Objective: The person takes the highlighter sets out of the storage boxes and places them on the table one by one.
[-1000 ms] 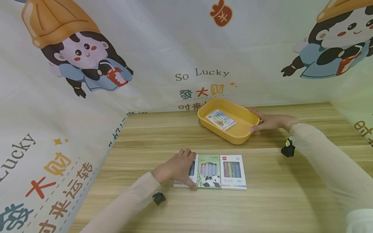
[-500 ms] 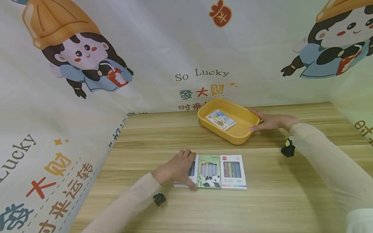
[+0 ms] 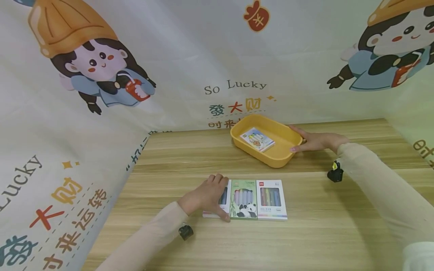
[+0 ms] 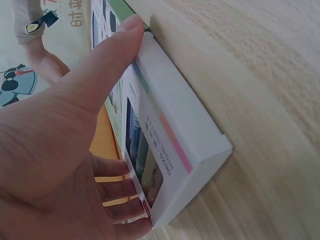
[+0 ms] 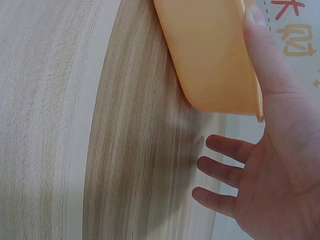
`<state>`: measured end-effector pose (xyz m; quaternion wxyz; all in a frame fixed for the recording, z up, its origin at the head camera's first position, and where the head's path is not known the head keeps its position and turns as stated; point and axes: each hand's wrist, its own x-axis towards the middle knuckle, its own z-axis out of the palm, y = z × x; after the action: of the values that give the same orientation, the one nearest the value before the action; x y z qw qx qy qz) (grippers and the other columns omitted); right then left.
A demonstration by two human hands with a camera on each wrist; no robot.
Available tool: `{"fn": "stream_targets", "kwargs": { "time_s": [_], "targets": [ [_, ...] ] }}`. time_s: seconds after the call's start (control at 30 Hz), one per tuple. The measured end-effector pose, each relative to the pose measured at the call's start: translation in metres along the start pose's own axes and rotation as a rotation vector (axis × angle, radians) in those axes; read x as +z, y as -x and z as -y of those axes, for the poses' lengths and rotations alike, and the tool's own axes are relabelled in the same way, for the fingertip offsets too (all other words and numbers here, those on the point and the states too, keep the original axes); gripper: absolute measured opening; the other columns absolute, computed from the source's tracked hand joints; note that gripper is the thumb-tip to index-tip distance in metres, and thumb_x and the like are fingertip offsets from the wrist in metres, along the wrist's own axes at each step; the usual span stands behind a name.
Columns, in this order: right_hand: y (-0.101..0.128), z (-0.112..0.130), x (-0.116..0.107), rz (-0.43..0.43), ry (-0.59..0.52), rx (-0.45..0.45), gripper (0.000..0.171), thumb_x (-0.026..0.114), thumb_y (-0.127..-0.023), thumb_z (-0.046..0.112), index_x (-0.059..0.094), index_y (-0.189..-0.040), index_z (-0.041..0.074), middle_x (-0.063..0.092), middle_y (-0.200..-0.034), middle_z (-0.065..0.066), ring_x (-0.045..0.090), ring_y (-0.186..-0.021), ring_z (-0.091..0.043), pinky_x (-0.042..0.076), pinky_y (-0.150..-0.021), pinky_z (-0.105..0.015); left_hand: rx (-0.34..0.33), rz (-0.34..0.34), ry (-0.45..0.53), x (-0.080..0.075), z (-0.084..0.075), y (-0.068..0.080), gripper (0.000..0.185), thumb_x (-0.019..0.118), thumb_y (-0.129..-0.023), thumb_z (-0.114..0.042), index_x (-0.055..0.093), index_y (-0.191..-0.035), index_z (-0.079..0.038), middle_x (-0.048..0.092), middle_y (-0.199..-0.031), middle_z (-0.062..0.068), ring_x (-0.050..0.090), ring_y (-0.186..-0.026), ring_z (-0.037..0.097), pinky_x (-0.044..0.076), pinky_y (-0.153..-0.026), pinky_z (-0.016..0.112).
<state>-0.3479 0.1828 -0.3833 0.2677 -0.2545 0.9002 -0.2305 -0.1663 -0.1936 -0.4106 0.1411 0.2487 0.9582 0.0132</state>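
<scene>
Three flat pen boxes lie side by side near the table's front. My left hand (image 3: pixel 217 196) grips the leftmost one, a white box (image 3: pixel 225 196) with a window; the thumb (image 4: pixel 100 75) presses its near edge while the fingers curl over its windowed face. Beside it are a green panda box (image 3: pixel 243 199) and a white box with coloured pens (image 3: pixel 271 199). Farther back stands a yellow tray (image 3: pixel 271 160) holding one small pen box (image 3: pixel 257 139). My right hand (image 3: pixel 313 141) rests against the tray's right end. Its thumb (image 5: pixel 265 60) lies along the rim and its fingers are spread straight.
The wooden table (image 3: pixel 305 233) is walled at the back and on both sides by a printed cartoon cloth (image 3: pixel 203 56). Small black cameras sit on my left wrist (image 3: pixel 185 231) and right wrist (image 3: pixel 335 175). Bare wood lies between the boxes and the tray.
</scene>
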Motion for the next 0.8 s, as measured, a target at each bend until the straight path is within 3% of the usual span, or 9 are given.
{"fn": "stream_targets", "kwargs": {
  "time_s": [0.27, 0.8],
  "targets": [
    [-0.0011, -0.0012, 0.0009, 0.002, -0.012, 0.007, 0.111, 0.063, -0.089, 0.059, -0.013, -0.159, 0.019, -0.003, -0.164, -0.027, 0.009, -0.149, -0.054, 0.017, -0.116, -0.073, -0.024, 0.021, 0.003, 0.0011, 0.0002, -0.0019, 0.128, 0.085, -0.059, -0.065, 0.028, -0.151, 0.002, 0.039, -0.149, 0.021, 0.038, -0.137, 0.035, 0.033, -0.12, 0.046],
    [-0.0015, -0.001, 0.0, 0.005, -0.021, 0.023, 0.111, 0.063, -0.089, 0.059, -0.014, -0.158, 0.02, -0.004, -0.165, -0.027, 0.008, -0.149, -0.053, 0.014, -0.117, -0.072, -0.05, 0.012, 0.03, 0.0003, -0.003, -0.0044, 0.13, 0.089, -0.052, -0.06, 0.03, -0.15, 0.001, 0.041, -0.147, 0.02, 0.04, -0.134, 0.035, 0.033, -0.121, 0.046]
  ]
}}
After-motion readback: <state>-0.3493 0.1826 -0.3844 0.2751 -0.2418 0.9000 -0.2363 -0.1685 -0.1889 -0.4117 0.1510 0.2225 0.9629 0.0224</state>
